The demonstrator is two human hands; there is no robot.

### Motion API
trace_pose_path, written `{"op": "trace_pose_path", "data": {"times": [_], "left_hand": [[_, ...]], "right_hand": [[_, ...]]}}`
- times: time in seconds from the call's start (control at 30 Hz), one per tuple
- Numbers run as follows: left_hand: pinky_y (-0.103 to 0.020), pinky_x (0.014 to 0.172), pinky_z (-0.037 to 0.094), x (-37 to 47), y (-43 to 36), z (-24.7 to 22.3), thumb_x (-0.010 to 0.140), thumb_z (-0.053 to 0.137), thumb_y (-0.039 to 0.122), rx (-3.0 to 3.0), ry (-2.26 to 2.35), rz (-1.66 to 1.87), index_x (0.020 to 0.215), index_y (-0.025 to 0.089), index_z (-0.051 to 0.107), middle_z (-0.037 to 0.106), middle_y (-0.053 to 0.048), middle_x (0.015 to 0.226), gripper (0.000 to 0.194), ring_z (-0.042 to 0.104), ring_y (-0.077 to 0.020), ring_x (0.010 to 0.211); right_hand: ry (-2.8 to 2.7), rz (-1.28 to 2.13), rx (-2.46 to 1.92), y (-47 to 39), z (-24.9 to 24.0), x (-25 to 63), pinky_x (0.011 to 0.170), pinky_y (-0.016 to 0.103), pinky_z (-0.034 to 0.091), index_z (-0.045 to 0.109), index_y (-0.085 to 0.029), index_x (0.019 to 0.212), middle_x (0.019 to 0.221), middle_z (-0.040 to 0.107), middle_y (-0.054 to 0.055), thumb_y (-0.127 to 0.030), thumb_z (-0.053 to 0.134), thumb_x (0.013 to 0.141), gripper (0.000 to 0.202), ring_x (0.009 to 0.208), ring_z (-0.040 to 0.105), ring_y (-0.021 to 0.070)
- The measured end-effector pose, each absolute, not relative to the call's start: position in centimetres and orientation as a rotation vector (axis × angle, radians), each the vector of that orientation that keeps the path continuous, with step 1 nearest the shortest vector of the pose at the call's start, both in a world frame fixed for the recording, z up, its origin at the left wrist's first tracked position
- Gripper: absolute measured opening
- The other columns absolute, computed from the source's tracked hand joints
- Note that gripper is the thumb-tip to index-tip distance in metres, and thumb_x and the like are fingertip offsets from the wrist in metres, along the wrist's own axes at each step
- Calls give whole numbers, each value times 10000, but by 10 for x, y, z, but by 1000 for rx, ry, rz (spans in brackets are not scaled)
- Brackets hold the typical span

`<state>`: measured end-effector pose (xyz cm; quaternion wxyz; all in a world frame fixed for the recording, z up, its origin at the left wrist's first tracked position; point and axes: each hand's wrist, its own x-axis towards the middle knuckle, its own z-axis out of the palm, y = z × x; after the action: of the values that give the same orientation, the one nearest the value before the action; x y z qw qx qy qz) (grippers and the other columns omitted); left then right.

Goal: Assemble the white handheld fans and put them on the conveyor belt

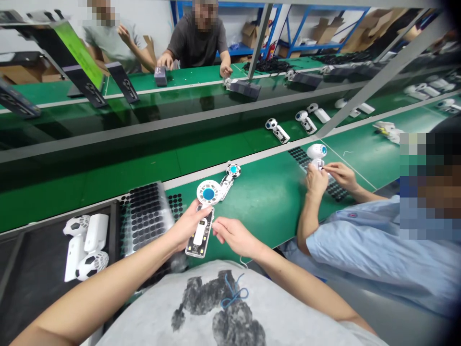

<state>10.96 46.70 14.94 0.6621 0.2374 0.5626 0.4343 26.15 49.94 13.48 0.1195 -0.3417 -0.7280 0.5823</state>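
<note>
My left hand (189, 223) is closed around the neck of a white handheld fan (199, 234). The fan's round head, with a blue centre, points away from me, and its handle shows a circuit board under a clear cover. Pinched together, the fingers of my right hand (230, 234) are at the right edge of the handle; whatever they grip is too small to make out. Just beyond the held fan, a second white fan (226, 186) with a blue centre lies on the green work surface (259, 202).
Sheets of round black pads (146, 216) lie to my left, beside a black tray (21, 283) holding white fans with football-patterned heads (91, 265). At right, a co-worker's hands (317, 180) handle another fan. More fans (278, 132) lie on the green conveyor belt (180, 158); a metal post (378, 81) slants above it.
</note>
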Motion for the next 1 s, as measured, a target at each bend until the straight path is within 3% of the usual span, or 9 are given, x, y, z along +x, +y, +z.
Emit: {"op": "trace_pose_path", "data": {"times": [0.33, 0.53, 0.67, 0.83, 0.9, 1.0], "left_hand": [[-239, 522, 426, 104, 466, 142, 740, 596, 384, 504, 1268, 938, 1159, 211, 415, 556, -1, 727, 488, 548, -123, 549], [-235, 556, 446, 92, 470, 134, 686, 652, 387, 446, 1341, 944, 1154, 227, 447, 584, -1, 771, 535, 558, -122, 596], [-241, 576, 458, 68, 485, 128, 661, 673, 387, 380, 1480, 996, 1094, 229, 470, 602, 4, 786, 503, 583, -128, 610], [-229, 546, 469, 58, 506, 139, 689, 664, 330, 333, 1495, 1063, 1042, 224, 487, 596, 10, 743, 409, 603, -135, 621], [-228, 554, 480, 66, 511, 148, 708, 652, 318, 353, 1436, 1063, 1037, 225, 496, 600, 7, 757, 376, 612, -138, 645], [-238, 548, 492, 83, 513, 162, 735, 625, 292, 349, 1342, 1056, 1015, 212, 509, 615, -9, 790, 314, 621, -148, 646]], "right_hand": [[-2149, 1828, -962, 506, 129, 254, 632, 257, 380, 490, -181, 664, 577, 529, -22, -280, 341, 879, 280, 582, 493, 115], [-2023, 1723, -1118, 506, 103, 241, 511, 216, 317, 558, -160, 653, 558, 468, -39, -253, 439, 807, 216, 532, 398, 93], [-1939, 1708, -1197, 518, 90, 256, 513, 218, 311, 606, -155, 683, 539, 454, -40, -311, 473, 807, 240, 529, 392, 94], [-1735, 1828, -1174, 530, 97, 278, 504, 227, 306, 579, -176, 824, 543, 389, -53, -417, 362, 874, 328, 503, 360, 95], [-1702, 1870, -1093, 531, 109, 278, 528, 226, 324, 533, -190, 911, 573, 435, -53, -410, 359, 883, 281, 530, 385, 96], [-1697, 1865, -988, 531, 129, 271, 576, 234, 345, 478, -200, 886, 630, 544, -38, -378, 393, 883, 198, 569, 434, 96]]}}
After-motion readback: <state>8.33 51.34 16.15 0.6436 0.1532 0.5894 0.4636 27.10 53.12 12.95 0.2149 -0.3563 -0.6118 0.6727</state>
